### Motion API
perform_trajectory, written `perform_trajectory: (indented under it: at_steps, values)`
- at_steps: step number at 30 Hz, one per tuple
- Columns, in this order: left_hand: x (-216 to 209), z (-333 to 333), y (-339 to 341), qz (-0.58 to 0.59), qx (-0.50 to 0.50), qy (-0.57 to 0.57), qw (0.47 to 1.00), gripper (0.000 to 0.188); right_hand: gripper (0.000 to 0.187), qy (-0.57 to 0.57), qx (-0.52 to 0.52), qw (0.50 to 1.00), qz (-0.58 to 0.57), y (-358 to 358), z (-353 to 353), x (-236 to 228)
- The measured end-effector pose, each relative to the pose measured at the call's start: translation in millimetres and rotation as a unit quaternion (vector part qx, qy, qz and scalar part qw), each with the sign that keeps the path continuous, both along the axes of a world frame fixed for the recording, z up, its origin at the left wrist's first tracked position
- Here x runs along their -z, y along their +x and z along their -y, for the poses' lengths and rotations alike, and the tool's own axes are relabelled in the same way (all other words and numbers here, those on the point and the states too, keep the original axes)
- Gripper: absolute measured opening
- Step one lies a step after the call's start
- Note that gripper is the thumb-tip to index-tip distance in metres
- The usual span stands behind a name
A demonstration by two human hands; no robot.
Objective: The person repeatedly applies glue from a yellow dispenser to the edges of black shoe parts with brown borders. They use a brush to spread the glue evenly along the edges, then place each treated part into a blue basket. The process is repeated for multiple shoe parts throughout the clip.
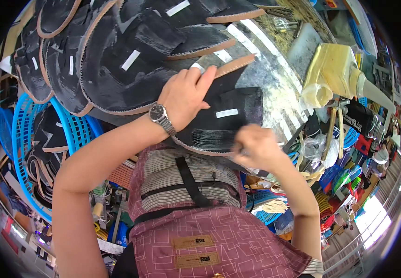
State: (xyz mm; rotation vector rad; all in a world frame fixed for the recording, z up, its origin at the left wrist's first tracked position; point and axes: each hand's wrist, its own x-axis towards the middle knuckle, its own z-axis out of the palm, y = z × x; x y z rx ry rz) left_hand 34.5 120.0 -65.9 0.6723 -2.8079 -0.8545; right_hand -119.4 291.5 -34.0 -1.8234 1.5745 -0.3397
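Note:
In front of me on the worktop lies a flat black shoe-upper-like piece (pixel 244 98) with a tan stitched edge and a small white label (pixel 227 113). Wet-looking ribbed streaks (pixel 210 137) cross its near part. My left hand (pixel 185 95), with a wristwatch above it, presses down on the piece's left side, fingers stretched out. At the piece's near right edge, my right hand (pixel 257 146) is curled into a fist and smeared by motion. Whatever it grips is hidden. Several similar black pieces (pixel 110 78) overlap to the left and beyond my left hand.
A yellowed, glue-crusted container (pixel 329 69) stands at the worktop's right, beside a grey flat slab (pixel 305 46). White strips (pixel 256 34) run across the stained worktop (pixel 279 102). Blue plastic baskets (pixel 73 127) with black pieces sit at the left. Clutter (pixel 344 173) fills the right side.

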Motion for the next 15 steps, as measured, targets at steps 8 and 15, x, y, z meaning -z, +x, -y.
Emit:
perform_trajectory:
  at_steps: [8,15]
  values:
    - [17.2,49.9,16.8,0.088,-0.141,0.506,0.846,0.023,0.011,-0.086,0.544,0.778,0.304,40.6,44.5,6.4]
    - [18.9,58.5,10.3,0.141,-0.149,0.512,0.834,0.016,0.038,-0.231,0.161,0.955,0.088,94.3,31.9,34.1]
